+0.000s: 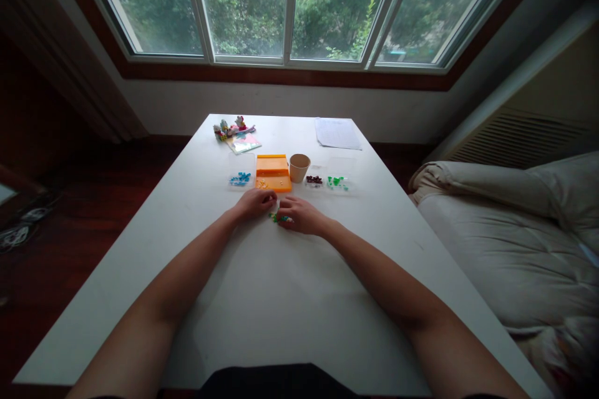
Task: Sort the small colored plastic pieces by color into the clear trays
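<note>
My left hand [256, 202] rests on the white table just in front of the orange box, its fingers curled and pressed together. Whatever it may hold is too small to make out. Facing it, my right hand [303, 216] has its fingers bent down over a little cluster of green, yellow and white pieces [273, 217], which they partly hide. I cannot tell whether a piece is pinched in those fingers. Just beyond the hands lies the open orange box [273, 172], with small yellowish pieces in its front part. A brown paper cup [299, 168] stands upright at its right.
Left of the box, a clear tray holds blue pieces [240, 179]. Dark red pieces [314, 180] and green pieces [337, 182] lie in clear trays to the right. Colourful small figures [233, 128] and paper sheets [337, 133] are at the far edge. A sofa [505, 243] stands right.
</note>
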Demonstrator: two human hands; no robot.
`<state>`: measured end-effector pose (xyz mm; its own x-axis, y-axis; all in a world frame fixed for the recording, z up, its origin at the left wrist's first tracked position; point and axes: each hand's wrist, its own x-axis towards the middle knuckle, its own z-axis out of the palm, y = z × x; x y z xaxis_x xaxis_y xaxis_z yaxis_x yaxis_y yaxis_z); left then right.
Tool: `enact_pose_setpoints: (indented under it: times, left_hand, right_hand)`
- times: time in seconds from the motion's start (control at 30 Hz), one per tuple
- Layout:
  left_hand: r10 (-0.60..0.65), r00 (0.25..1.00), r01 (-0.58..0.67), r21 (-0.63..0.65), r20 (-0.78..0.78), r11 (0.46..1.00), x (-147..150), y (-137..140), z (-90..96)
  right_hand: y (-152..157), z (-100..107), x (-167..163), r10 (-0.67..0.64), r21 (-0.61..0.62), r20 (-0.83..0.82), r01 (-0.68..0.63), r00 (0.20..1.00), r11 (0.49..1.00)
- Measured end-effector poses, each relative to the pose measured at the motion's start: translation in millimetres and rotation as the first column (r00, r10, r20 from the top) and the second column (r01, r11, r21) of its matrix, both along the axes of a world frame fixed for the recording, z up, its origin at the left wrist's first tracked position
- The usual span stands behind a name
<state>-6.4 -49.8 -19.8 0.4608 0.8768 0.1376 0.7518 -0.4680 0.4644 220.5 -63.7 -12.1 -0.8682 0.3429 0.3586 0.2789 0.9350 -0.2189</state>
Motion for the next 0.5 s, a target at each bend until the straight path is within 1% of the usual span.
enact_pose_setpoints:
  times: [0.17,0.37,0.5]
  left_hand:
    - [0.007,1.0,-0.007,-0.001,-0.006,1.0,1.2,-1.5,2.1]
    - [0.012,1.0,-0.012,0.004,-0.003,1.0,1.5,-1.4,2.1]
    - [0.014,1.0,-0.014,0.003,-0.015,1.0,1.3,-1.7,1.9]
  right_hand:
    - [0.4,-2.6,0.2,-0.013,0.009,-0.006,0.013,1.0,1.0]
    - [-2.5,-0.1,-0.9,0.003,0.036,0.006,-0.003,1.0,0.999]
    - [-1.2,-1.6,-1.8,0.016,0.009,-0.028,-0.016,0.999,1.0]
